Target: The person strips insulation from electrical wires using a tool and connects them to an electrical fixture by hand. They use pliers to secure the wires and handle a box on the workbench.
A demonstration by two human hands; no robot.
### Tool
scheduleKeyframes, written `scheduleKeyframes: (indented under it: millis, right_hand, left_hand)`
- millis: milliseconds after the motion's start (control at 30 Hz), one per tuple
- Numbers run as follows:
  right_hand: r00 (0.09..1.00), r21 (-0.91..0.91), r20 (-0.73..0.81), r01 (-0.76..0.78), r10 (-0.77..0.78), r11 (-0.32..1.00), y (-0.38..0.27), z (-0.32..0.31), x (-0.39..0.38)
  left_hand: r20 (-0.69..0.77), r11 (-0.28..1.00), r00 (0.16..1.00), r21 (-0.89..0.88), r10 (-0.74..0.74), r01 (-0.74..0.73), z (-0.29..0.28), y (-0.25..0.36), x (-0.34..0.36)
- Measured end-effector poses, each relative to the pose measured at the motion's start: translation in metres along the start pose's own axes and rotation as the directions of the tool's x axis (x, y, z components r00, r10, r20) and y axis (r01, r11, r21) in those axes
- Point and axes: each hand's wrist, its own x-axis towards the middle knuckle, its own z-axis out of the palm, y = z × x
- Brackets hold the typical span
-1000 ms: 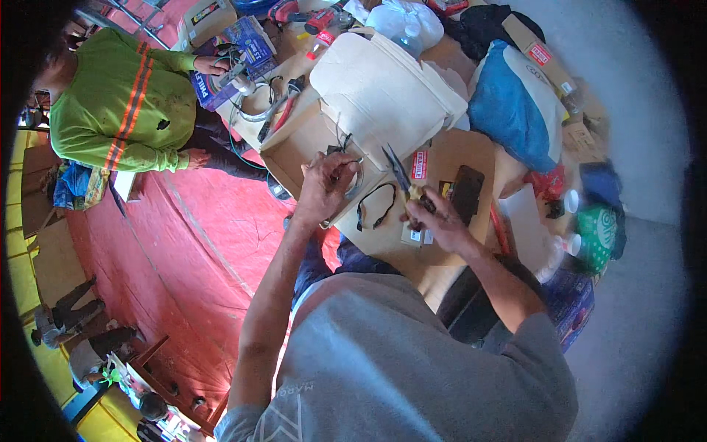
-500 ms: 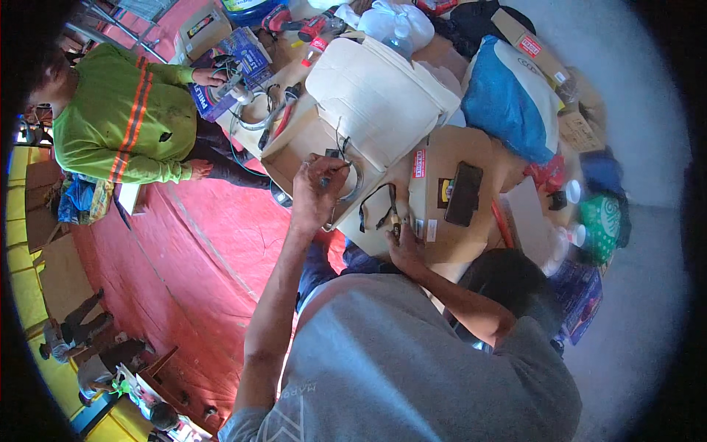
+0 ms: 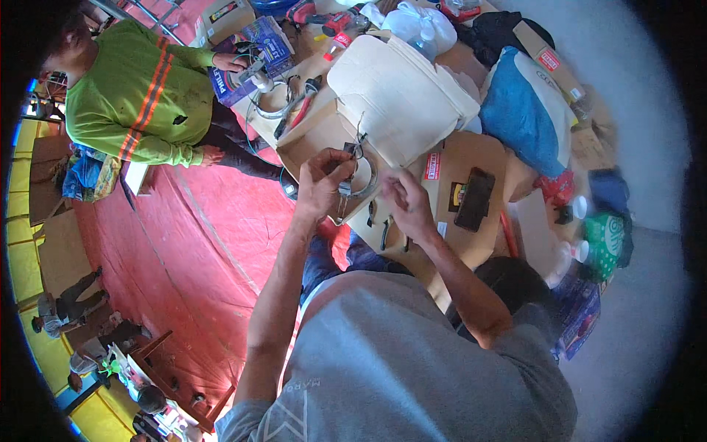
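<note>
The red floor covering takes up the largest area, spreading across the left and centre of the view. On it, at upper left, sits a co-worker in a green long-sleeved shirt with orange stripes, one hand resting on a blue printed carton. A pale cream cushion-like casing lies above the work area, and a blue-and-white bag lies to its right. Flattened brown cardboard serves as the work surface under both of the wearer's hands.

A black phone lies flat on the cardboard, just right of the right hand. A green patterned item sits at the far right, well apart from the work.

The left hand is raised over the cardboard's left part, fingers closed in a pinch on a small metal fitting (its exact kind is too small to tell). Thin wires rise from that fitting toward the cream casing, and a pale ring-shaped part lies just beside it on the cardboard.

The right hand hovers near the left, fingers curled and pointed toward the fitting; whether it grips anything cannot be told. The two hands are close but not touching. A dark hand tool lies on the cardboard just below the right hand.
</note>
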Motion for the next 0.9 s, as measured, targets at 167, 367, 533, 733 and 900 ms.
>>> scheduleKeyframes:
  millis: [167, 367, 533, 733, 900]
  right_hand:
    - [0.984, 0.336, 0.109, -0.173, 0.144, 0.926, -0.037, 0.029, 0.048]
    - [0.965, 0.401, 0.167, -0.255, 0.203, 0.88, -0.019, 0.038, 0.053]
    - [0.965, 0.324, 0.104, -0.262, 0.241, 0.909, -0.015, 0.041, 0.052]
    - [0.99, 0.235, 0.034, -0.142, 0.138, 0.962, -0.017, 0.037, 0.048]
    - [0.999, 0.176, 0.026, -0.032, 0.028, 0.984, -0.01, 0.036, 0.049]
  left_hand:
    - [-0.012, 0.999, 1.0, -0.039, 0.011, -0.012, -0.001, 0.005, -0.002]
    - [-0.073, 0.926, 0.986, 0.36, 0.152, -0.117, -0.01, 0.007, -0.006]
    - [-0.077, 0.701, 0.902, 0.658, 0.425, -0.274, 0.001, 0.003, -0.011]
    - [-0.055, 0.979, 0.998, 0.202, 0.02, -0.009, 0.005, 0.022, -0.017]
    - [0.0, 0.989, 0.999, 0.138, -0.052, 0.052, -0.008, 0.015, -0.016]
